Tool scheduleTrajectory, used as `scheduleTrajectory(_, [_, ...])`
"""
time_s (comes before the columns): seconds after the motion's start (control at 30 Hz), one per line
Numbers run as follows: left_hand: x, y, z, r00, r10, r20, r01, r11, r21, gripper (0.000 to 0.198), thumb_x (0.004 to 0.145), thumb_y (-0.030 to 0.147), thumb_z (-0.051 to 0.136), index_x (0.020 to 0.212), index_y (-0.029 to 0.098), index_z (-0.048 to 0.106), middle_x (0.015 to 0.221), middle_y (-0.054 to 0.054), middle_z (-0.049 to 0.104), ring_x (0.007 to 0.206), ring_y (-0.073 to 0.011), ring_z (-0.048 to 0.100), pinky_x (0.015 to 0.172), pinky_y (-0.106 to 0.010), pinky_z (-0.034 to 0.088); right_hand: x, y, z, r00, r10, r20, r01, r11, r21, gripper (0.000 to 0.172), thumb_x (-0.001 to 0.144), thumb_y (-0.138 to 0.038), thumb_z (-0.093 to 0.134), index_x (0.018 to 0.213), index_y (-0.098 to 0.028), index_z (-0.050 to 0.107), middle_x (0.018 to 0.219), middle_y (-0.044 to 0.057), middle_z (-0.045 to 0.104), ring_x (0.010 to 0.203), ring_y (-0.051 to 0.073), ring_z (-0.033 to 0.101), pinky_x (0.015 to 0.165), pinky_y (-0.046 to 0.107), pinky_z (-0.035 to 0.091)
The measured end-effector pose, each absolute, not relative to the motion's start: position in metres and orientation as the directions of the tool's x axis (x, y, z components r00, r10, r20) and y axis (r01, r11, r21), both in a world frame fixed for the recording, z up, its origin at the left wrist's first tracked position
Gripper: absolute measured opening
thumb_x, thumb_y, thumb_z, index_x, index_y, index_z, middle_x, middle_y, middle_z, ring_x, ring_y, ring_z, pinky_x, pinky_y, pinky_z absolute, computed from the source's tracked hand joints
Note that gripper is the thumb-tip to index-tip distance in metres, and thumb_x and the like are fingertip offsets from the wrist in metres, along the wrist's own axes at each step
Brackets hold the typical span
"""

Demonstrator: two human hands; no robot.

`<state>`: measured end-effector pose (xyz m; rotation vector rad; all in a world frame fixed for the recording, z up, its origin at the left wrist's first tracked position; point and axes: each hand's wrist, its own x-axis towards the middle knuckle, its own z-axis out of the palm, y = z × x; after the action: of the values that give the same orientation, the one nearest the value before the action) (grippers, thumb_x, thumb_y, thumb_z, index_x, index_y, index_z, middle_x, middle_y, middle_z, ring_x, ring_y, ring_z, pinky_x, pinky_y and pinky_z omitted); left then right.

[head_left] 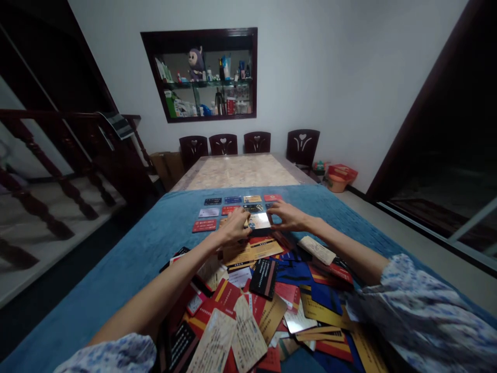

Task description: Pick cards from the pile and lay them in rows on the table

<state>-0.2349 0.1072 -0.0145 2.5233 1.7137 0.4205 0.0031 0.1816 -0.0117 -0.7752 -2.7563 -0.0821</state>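
Observation:
A glossy card (259, 221) with a pale printed face is between my two hands. My left hand (237, 225) has its fingers closed at the card's left edge. At the right edge, my right hand (288, 215) pinches it between thumb and fingers. Rows of cards lie around and beyond my hands, among them a red card (204, 225), a white card (208, 212), a blue card (233, 199) and a yellow card (252, 198). Some of these are partly hidden by my fingers. Below my wrists spreads a loose pile of mixed cards (248, 311), with a black card (263, 277) on top.
A blue cloth (155, 248) covers the near part of the long table, and its stone top (236, 170) shows beyond. Several dark chairs (303, 146) stand at the far end. A shelf niche (202, 77) is set in the wall. A wooden railing (50, 171) runs along the left.

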Motion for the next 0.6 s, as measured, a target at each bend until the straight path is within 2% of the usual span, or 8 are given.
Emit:
scheduleTrajectory(0.2, [-0.236, 0.124, -0.003, 0.311, 0.941, 0.134, 0.940, -0.325, 0.104, 0.031, 0.081, 0.028, 0.061, 0.111, 0.018, 0.062, 0.122, -0.012, 0.056, 0.117, -0.0300, 0.050, 0.098, -0.044, 0.042, -0.007, 0.202, -0.001, -0.829, 0.533, 0.170, 0.540, 0.842, -0.007, 0.027, 0.080, -0.035, 0.072, 0.100, -0.017, 0.071, 0.106, 0.014, 0.064, 0.103, 0.030, 0.053, 0.087, 0.039, 0.041])
scheduleTrajectory(0.43, [-0.237, 0.147, 0.005, 0.289, 0.950, 0.117, 0.956, -0.293, 0.013, 0.033, 0.084, 0.031, 0.058, 0.114, 0.018, 0.063, 0.125, -0.013, 0.056, 0.119, -0.0308, 0.047, 0.097, -0.045, 0.041, -0.018, 0.210, 0.015, -0.772, 0.629, 0.088, 0.634, 0.773, 0.037, 0.024, 0.084, -0.036, 0.066, 0.100, -0.018, 0.069, 0.111, 0.013, 0.063, 0.103, 0.028, 0.052, 0.075, 0.030, 0.039])
scheduleTrajectory(0.6, [-0.236, 0.166, 0.007, 0.283, 0.953, 0.106, 0.959, -0.283, -0.011, 0.033, 0.083, 0.031, 0.059, 0.113, 0.019, 0.064, 0.127, -0.013, 0.057, 0.120, -0.0319, 0.045, 0.096, -0.047, 0.041, -0.025, 0.223, 0.020, -0.732, 0.680, 0.043, 0.682, 0.731, 0.034, 0.022, 0.083, -0.033, 0.067, 0.099, -0.019, 0.068, 0.113, 0.011, 0.064, 0.107, 0.027, 0.052, 0.077, 0.029, 0.038])
